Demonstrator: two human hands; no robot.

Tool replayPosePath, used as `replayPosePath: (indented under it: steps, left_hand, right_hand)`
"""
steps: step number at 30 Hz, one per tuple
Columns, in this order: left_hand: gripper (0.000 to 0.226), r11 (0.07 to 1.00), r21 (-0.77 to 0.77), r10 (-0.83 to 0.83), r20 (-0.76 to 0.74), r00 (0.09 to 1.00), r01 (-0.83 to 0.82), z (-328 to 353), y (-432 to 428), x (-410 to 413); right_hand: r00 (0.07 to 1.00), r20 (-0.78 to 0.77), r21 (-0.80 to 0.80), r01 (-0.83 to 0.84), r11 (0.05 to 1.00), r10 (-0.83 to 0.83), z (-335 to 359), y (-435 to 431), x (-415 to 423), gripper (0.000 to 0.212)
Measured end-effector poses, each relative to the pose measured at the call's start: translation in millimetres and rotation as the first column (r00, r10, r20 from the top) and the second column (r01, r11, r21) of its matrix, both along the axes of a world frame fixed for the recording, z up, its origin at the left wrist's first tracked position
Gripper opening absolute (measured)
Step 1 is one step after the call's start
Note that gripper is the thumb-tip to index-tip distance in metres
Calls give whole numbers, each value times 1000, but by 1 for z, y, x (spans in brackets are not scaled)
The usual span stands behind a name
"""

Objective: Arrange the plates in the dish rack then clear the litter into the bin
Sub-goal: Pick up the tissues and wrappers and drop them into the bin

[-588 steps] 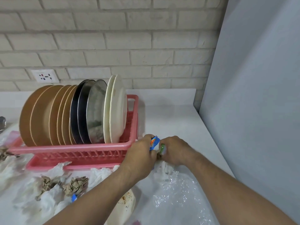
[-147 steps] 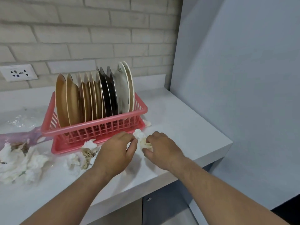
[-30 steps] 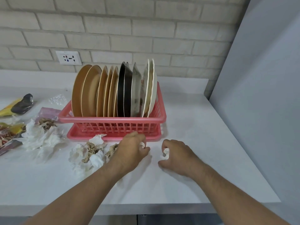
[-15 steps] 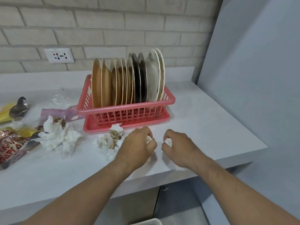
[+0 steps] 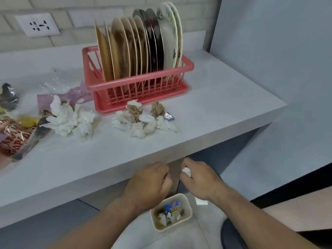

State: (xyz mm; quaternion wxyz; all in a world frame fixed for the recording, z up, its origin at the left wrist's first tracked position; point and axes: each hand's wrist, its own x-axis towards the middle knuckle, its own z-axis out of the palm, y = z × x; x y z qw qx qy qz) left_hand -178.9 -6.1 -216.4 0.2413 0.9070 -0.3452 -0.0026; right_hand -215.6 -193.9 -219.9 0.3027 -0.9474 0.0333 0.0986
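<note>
Brown, black and white plates (image 5: 136,47) stand in the pink plastic dish rack (image 5: 138,85); over the cream bin (image 5: 187,200) the right hand (image 5: 199,182) pinches white tissue (image 5: 186,171), the curled left hand (image 5: 149,184) hides any contents, and crumpled paper litter (image 5: 140,121) awaits on the grey surface (image 5: 89,159).

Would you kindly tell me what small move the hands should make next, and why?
Probably lower both hands toward the bin and open them over it. The right hand pinches a white tissue wad; the left hand is curled, its contents hidden. Both hang past the counter edge, and the bin on the floor beneath already holds litter.
</note>
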Motion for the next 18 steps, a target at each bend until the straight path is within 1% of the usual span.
replayPosePath:
  steps: [1, 3, 5, 6, 7, 9, 11, 14, 15, 18]
  left_hand:
    - [22, 1000, 16, 7, -4, 1000, -7, -16, 4, -5]
    - [28, 996, 86, 30, -64, 997, -24, -47, 9, -15]
    - [34, 987, 153, 66, -117, 991, -47, -81, 11, -21]
    - [33, 981, 185, 81, -132, 988, -55, -100, 9, -24]
    - [29, 973, 222, 87, -135, 987, -56, -119, 7, -25]
    - [19, 968, 243, 108, -158, 982, -67, -160, 3, -28]
    - [17, 961, 263, 137, -169, 976, -89, -205, -1, -34]
    - [37, 953, 281, 171, -209, 963, -108, -265, -7, -41]
    - [42, 952, 284, 173, -200, 964, -112, -284, -8, -41]
    - [39, 945, 298, 208, -224, 952, -136, -338, -14, -39]
  right_hand:
    - [999, -33, -12, 18, 1000, -19, -15, -1, -7, 6]
    - [994, -100, -19, 52, 998, -54, -48, -7, -18, 7]
    - [984, -162, -41, 68, 997, -73, -82, -13, -26, 10]
    - [980, -185, -59, 63, 996, -73, -103, -17, -29, 11]
    - [977, -201, -75, 53, 996, -67, -124, -20, -31, 11]
    - [971, -236, -115, 6, 993, -33, -169, -22, -35, 15]
    - [961, -277, -137, -44, 990, 4, -216, -23, -39, 23]
    - [946, -322, -159, -101, 982, 46, -280, -24, -42, 28]
    - [943, -327, -157, -118, 981, 61, -300, -26, -40, 29]
    - [921, -374, -151, -177, 973, 109, -357, -30, -34, 33]
